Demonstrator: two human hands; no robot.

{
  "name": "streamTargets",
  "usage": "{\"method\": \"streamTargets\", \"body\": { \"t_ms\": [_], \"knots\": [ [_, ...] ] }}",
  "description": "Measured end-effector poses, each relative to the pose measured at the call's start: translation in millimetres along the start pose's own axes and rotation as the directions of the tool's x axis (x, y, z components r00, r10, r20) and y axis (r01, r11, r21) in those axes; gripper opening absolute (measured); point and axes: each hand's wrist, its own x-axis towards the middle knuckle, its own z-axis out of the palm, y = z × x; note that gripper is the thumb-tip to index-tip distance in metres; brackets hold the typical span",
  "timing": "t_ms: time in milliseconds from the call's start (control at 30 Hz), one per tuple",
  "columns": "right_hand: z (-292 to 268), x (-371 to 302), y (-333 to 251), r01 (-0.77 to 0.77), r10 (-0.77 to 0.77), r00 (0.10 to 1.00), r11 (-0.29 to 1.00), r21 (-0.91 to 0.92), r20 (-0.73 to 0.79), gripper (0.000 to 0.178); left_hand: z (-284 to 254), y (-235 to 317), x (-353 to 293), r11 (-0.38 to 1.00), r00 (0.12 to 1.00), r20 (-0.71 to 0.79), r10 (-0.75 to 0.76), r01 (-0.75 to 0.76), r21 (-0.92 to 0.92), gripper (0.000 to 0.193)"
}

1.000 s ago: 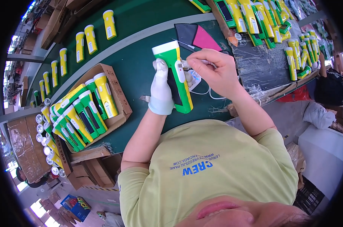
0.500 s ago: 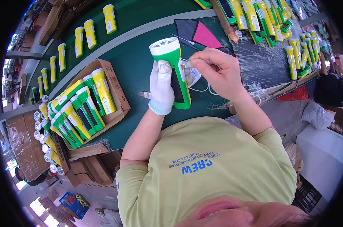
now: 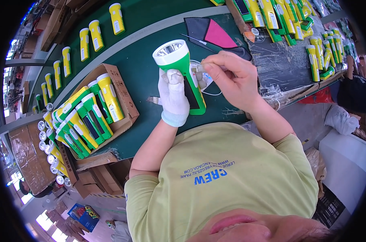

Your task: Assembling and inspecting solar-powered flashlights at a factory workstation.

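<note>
My left hand (image 3: 173,97), in a white glove, is closed around a green flashlight (image 3: 179,66) with a white head and a dark panel along its body. The lens end points up and toward the far side. My bare right hand (image 3: 237,80) pinches the small plug (image 3: 199,68) of a white cable (image 3: 216,94) against the flashlight's right side. Whether the plug sits fully in a socket cannot be made out. Part of the cable loops on the green table behind the flashlight.
An open cardboard box (image 3: 128,99) of green and yellow flashlights stands at left. More flashlights (image 3: 95,35) line the far belt. A black and pink cloth (image 3: 219,35) and thin pointed tool (image 3: 196,39) lie beyond my hands. Flashlights (image 3: 313,62) crowd the right-hand surface.
The flashlight has shifted slightly left and tilted, so more of its lens shows. My left hand turned with it. My right hand stays at its side, pinching the plug.
</note>
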Motion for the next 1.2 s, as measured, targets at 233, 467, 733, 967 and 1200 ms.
{"method": "streamTargets", "body": {
  "t_ms": [233, 467, 733, 967, 1200],
  "knots": [
    [-2, 4, -6, 0.183, -0.18, 0.983, 0.966, -0.181, 0.034, 0.005, 7, 1, -4, 0.992, 0.997, -0.036, 0.071, -0.067, 0.11, 0.053],
    [0, -8, 3, 0.105, -0.108, 0.994, 0.985, -0.139, -0.015, 0.006, 13, 9, -5, 0.991, 0.996, -0.01, -0.093, 0.093, 0.097, 0.046],
    [-63, -5, 35, -0.182, 0.262, 0.914, 0.947, 0.266, -0.309, 0.017, -53, 23, 30, 0.866, 0.934, 0.036, -0.356, 0.344, -0.363, 0.062],
    [-34, 18, -11, 0.219, -0.193, 0.946, 0.973, -0.073, 0.26, 0.049, -1, 39, 17, 0.513, 0.367, 0.619, -0.695, 0.856, 0.068, 0.078],
    [-38, 40, 28, -0.18, 0.202, 0.978, 0.941, -0.287, 0.048, 0.041, -19, 63, 65, 0.467, 0.933, 0.359, -0.008, -0.314, 0.827, 0.071]
  ]
}}
